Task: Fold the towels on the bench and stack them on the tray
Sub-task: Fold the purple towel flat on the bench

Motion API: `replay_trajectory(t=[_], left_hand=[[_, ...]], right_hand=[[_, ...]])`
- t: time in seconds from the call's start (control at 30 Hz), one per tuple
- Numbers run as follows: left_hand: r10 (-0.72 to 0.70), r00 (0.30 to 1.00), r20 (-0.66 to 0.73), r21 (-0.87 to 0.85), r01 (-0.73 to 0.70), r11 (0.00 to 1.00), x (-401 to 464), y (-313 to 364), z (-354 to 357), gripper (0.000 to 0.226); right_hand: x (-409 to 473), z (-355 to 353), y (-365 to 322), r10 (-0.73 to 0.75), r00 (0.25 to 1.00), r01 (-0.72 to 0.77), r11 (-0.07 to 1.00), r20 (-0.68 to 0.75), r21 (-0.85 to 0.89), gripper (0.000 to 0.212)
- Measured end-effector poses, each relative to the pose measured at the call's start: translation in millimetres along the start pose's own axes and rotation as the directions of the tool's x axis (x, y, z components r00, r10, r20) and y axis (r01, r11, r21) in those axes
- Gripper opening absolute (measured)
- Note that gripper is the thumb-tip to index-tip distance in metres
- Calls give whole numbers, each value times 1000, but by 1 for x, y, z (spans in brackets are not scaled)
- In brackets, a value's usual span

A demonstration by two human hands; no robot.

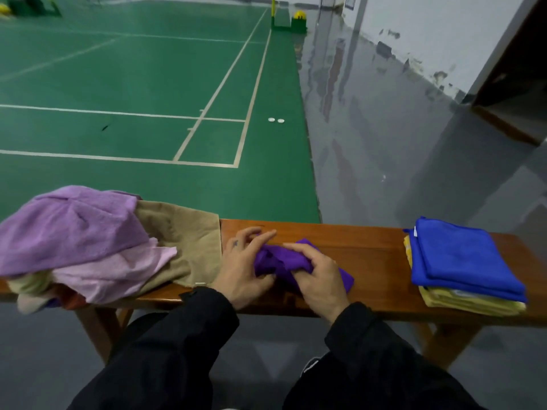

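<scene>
Bunching purple towel, hands overlapping

Green court floor with white lines meets glossy grey floor and scuffed white wall.

Shiny smooth brown wood on the bench. Soft fuzzy cloth on the purple towel and the blue towels, far right. Glossy grey floor.

My left hand and right hand sit close together over the middle of the bench, black sleeves reaching forward, both sets of fingers curled and pinching the bunched purple towel between them.
</scene>
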State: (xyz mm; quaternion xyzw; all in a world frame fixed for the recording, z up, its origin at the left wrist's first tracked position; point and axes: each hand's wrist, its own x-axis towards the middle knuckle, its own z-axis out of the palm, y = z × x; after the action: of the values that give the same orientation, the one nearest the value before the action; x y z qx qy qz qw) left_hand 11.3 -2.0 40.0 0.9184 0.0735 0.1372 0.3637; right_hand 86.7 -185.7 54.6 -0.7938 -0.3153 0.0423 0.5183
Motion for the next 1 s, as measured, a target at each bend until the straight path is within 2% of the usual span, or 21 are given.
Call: replay_trajectory(t=[0.03,0.07,0.1,0.17,0.23,0.3,0.33,0.4,0.43,0.47,0.53,0.6,0.7,0.77,0.9,0.93,1.0], left_hand=[[15,999,40,40,-17,999,3,1,-6,94],[-8,997,79,-20,10,1000,7,6,-11,102],[-21,992,123,-143,38,989,9,12,-16,99],[-12,992,124,-347,54,936,14,26,-26,63],[18,999,34,-424,-1,905,14,40,-35,29],[9,1000,-15,-509,-16,860,13,52,-43,27],[-11,1000,17,-600,19,800,13,57,-47,36],[-77,976,203,-816,212,538,15,65,-51,53],[-93,949,302,-852,313,419,15,69,-53,56],[-97,923,371,-850,380,364,15,74,-54,55],[-70,895,440,-830,435,350,14,78,-54,45],[-50,897,438,-846,431,313,11,81,-53,29],[-100,933,346,-905,360,226,13,80,-57,37],[-106,951,292,-923,309,229,15,82,-60,40],[-209,964,165,-931,222,291,26,93,-65,21],[-252,962,103,-913,191,359,34,95,-67,18],[-286,956,-70,-787,123,604,57,100,-76,12]], right_hand=[[6,-10,-11,12,998,-18,996,64,89,40],[11,-20,-20,25,993,-46,982,118,184,40],[16,-28,-28,41,988,-81,960,152,269,39],[24,-43,-43,98,983,-154,905,157,397,29],[29,-56,-56,174,975,-219,841,137,495,17],[33,-69,-68,225,965,-264,801,137,537,18],[34,-75,-72,238,960,-278,789,144,548,21],[35,-82,-77,258,951,-307,738,170,601,22],[36,-84,-79,270,945,-325,697,185,639,23],[36,-85,-81,285,937,-345,656,203,672,24],[37,-85,-86,307,922,-378,586,235,717,25],[37,-84,-92,329,907,-408,539,262,737,23],[39,-86,-96,362,896,-427,533,259,731,22],[42,-90,-95,357,906,-401,562,226,723,21],[54,-96,-94,330,930,-348,658,160,668,18],[61,-97,-95,315,941,-321,705,127,633,19],[82,-100,-97,263,964,-238,810,31,535,17]])
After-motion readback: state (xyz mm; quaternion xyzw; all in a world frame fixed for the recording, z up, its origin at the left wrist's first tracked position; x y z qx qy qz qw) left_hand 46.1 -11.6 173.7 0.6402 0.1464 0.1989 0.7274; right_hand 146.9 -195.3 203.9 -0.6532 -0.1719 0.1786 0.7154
